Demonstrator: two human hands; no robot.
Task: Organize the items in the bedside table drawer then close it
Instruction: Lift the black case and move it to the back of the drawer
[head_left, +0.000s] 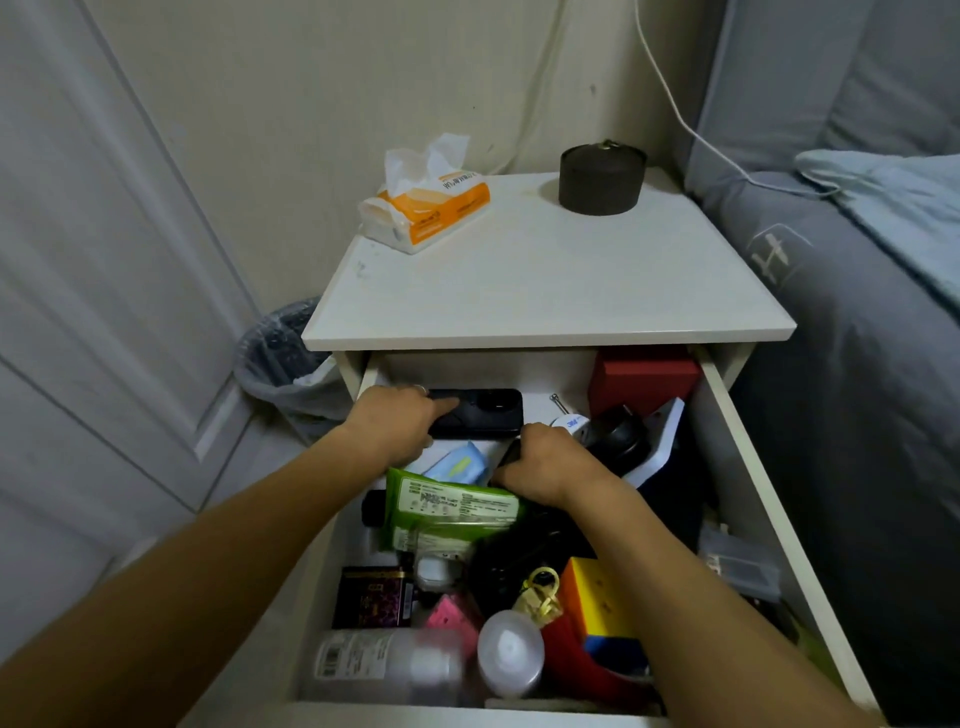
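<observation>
Left hand (400, 423) fingers laid on a black phone (480, 413) at the back of the open drawer (748, 467), right hand (545, 460) curled around a dark item, mostly hidden, green pack (447, 512), red box (644, 379), blurred bottle (384, 662) crowding around, tissues (426, 208) on the bench (545, 291).

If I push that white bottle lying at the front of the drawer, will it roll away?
Probably a little. The white bottle lies on its side and looks round, so it may roll. But the drawer is crowded, and the white-capped container beside it would likely stop it. It looks like plastic, so probably light.
</observation>
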